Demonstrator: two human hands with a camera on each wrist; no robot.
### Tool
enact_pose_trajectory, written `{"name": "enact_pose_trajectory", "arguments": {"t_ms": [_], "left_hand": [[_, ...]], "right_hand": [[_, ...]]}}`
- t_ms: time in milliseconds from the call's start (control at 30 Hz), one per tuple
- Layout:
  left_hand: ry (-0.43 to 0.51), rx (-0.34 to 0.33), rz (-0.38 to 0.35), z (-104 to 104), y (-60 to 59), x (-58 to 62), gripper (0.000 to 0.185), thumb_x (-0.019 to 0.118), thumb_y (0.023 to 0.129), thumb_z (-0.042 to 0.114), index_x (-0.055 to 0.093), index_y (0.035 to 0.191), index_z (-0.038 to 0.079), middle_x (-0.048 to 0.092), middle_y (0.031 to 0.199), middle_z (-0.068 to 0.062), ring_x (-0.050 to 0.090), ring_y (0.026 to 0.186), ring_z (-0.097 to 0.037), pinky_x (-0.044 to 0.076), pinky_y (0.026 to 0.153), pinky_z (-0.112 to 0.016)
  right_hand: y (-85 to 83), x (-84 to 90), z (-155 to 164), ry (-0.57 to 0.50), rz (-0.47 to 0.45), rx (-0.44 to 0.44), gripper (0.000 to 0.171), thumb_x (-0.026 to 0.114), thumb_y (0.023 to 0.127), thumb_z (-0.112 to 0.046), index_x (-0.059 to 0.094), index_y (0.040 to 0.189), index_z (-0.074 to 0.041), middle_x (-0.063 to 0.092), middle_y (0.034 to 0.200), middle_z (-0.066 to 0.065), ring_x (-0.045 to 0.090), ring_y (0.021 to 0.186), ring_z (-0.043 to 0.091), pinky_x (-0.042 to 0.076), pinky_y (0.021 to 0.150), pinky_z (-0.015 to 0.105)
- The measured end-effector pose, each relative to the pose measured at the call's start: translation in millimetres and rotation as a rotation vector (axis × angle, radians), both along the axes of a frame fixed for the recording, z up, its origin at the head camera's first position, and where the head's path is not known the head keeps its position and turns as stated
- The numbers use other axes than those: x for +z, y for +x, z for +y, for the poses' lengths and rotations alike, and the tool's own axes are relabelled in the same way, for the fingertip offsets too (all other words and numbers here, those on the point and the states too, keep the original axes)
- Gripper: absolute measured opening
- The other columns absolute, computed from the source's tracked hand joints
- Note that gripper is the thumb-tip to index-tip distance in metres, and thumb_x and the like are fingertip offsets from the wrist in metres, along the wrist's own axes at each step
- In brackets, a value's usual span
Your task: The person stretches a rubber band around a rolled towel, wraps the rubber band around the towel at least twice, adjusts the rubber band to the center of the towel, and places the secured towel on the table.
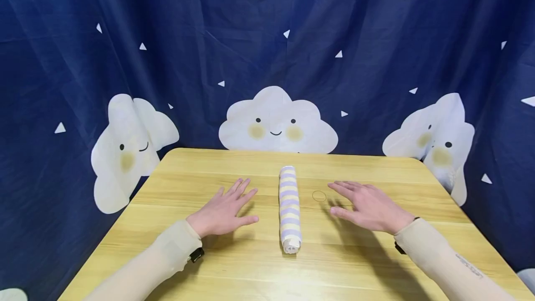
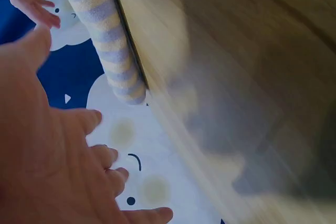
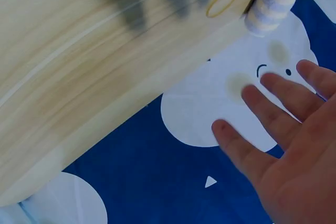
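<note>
A dark blue curtain (image 1: 267, 36) printed with smiling white clouds and small triangles hangs behind and around your light wooden worktop (image 1: 209, 264). At the middle of the worktop lies a rolled towel (image 1: 289, 208), striped lilac, yellow and white, its length running straight away from you and its near end showing the spiral of the roll. Your left hand (image 1: 223, 210) is spread flat, palm down, just left of the towel, fingers straight and apart, gripping nothing; whether it rests on the wood or hovers just over it, you cannot tell. Your right hand (image 1: 368, 206) is spread the same way on the other side, a little farther from the towel, holding nothing. Between the towel and your right hand lies 1 thin rubber band (image 1: 319, 195), flat on the wood and touching neither.
</note>
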State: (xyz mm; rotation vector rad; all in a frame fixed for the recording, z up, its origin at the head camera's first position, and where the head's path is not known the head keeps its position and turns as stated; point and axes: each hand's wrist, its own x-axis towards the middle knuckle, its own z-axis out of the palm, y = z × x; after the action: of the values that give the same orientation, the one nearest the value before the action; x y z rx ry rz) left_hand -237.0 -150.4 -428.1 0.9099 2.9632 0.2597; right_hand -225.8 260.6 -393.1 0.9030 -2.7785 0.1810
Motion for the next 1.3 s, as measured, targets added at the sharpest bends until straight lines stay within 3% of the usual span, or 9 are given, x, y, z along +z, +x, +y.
{"name": "enact_pose_trajectory", "arguments": {"t_ms": [100,233,367,633,767,967,1100,1200,1300], "left_hand": [[0.029,0.011,0.026,2.4,-5.1,-2.8,0.079,0.046,0.097,0.067,0.039,0.155,0.014,0.028,0.164,-0.013,0.025,0.152,-0.033,0.031,0.116,-0.061],[0.087,0.042,0.031,7.1,-11.0,-4.5,0.070,0.057,0.096,0.059,0.051,0.146,0.010,0.057,0.144,-0.012,0.055,0.133,-0.029,0.046,0.108,-0.049],[0.106,0.082,-0.007,14.1,-17.1,-2.7,0.061,0.063,0.095,0.051,0.058,0.139,0.009,0.069,0.126,-0.008,0.066,0.114,-0.025,0.054,0.095,-0.045],[0.184,0.144,-0.147,37.9,-36.1,1.2,0.052,0.063,0.094,0.045,0.063,0.131,0.009,0.073,0.107,-0.004,0.068,0.098,-0.019,0.055,0.087,-0.042],[0.190,0.175,-0.184,50.1,-44.7,1.1,0.053,0.062,0.094,0.045,0.063,0.130,0.007,0.072,0.116,-0.008,0.068,0.106,-0.023,0.054,0.091,-0.043],[0.186,0.208,-0.203,69.3,-48.4,3.8,0.055,0.062,0.093,0.045,0.065,0.127,0.001,0.068,0.127,-0.015,0.064,0.117,-0.031,0.051,0.099,-0.045],[0.197,0.225,-0.199,82.2,-52.0,2.6,0.049,0.063,0.093,0.047,0.069,0.109,0.001,0.072,0.104,-0.013,0.067,0.092,-0.028,0.054,0.084,-0.041],[0.201,0.251,-0.211,89.7,-55.7,1.1,0.040,0.063,0.092,0.047,0.066,0.088,0.008,0.064,0.079,-0.005,0.057,0.067,-0.021,0.048,0.064,-0.035],[0.196,0.269,-0.215,95.2,-58.9,0.0,0.036,0.063,0.090,0.047,0.059,0.075,0.015,0.054,0.066,0.000,0.047,0.056,-0.017,0.040,0.054,-0.032]], "right_hand": [[-2.3,1.2,-1.4,-0.020,-0.008,-0.021,0.063,0.058,0.096,-0.058,0.057,0.142,-0.016,0.069,0.127,0.014,0.067,0.114,0.032,0.053,0.095,0.052],[-4.6,4.3,-3.5,-0.032,-0.023,-0.050,0.060,0.054,0.097,-0.059,0.060,0.139,-0.016,0.073,0.114,0.013,0.070,0.103,0.029,0.055,0.087,0.051],[-7.7,5.9,-4.5,-0.043,-0.049,-0.072,0.061,0.052,0.098,-0.060,0.059,0.140,-0.015,0.073,0.112,0.008,0.069,0.100,0.027,0.055,0.083,0.051],[-16.7,1.1,-2.9,-0.055,-0.111,-0.105,0.062,0.052,0.098,-0.062,0.057,0.141,-0.018,0.074,0.111,0.005,0.071,0.098,0.025,0.056,0.082,0.050],[-20.0,-0.9,-3.1,-0.070,-0.126,-0.103,0.062,0.051,0.098,-0.062,0.059,0.139,-0.017,0.074,0.110,0.006,0.071,0.098,0.025,0.056,0.082,0.051],[-21.8,-0.5,-1.9,-0.079,-0.125,-0.089,0.058,0.052,0.099,-0.060,0.063,0.133,-0.015,0.074,0.108,0.006,0.071,0.096,0.024,0.056,0.081,0.049],[-22.0,-2.1,1.2,-0.079,-0.126,-0.088,0.053,0.054,0.099,-0.056,0.065,0.129,-0.014,0.074,0.105,0.005,0.071,0.095,0.024,0.056,0.081,0.048],[-22.0,-3.9,3.8,-0.076,-0.135,-0.097,0.051,0.056,0.099,-0.055,0.066,0.129,-0.015,0.074,0.104,0.004,0.071,0.095,0.024,0.056,0.081,0.048],[-21.8,-5.2,6.2,-0.071,-0.146,-0.108,0.052,0.055,0.099,-0.056,0.065,0.129,-0.015,0.074,0.104,0.004,0.071,0.095,0.025,0.056,0.080,0.049]]}}
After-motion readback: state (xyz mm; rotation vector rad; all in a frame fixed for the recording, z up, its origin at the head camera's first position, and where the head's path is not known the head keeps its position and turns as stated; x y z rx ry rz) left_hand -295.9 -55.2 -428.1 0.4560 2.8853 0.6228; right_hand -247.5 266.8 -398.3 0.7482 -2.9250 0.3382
